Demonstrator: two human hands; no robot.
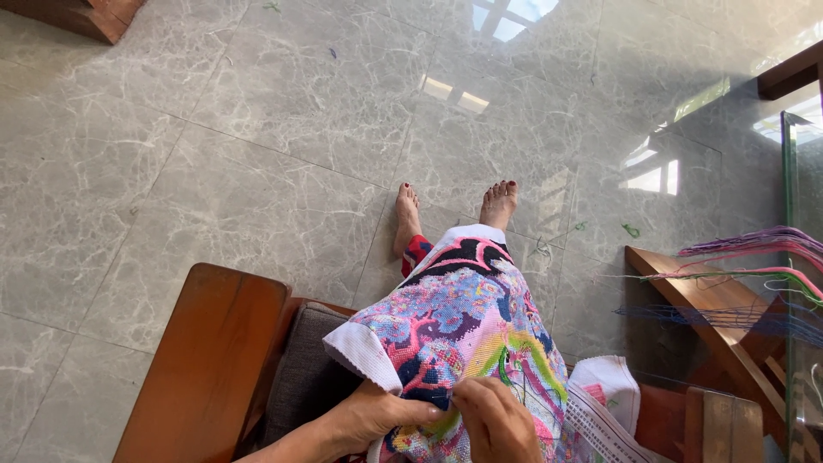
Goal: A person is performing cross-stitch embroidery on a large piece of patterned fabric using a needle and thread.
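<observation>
Both my hands close on the soft, light embroidery cloth (463,326) draped over my lap, left hand (377,416) pinching its near edge, right hand (497,420) pinching near the stitches.

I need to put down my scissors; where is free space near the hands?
Free: the wooden armrest beside the left hand, and the floor before it. Crowded: the lap under the embroidery, and the glass table with threads.

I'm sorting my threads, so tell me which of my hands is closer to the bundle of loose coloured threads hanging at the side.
Right. The right hand works on the embroidered cloth, on the side toward the coloured threads; the left hand holds the cloth's far edge.
</observation>
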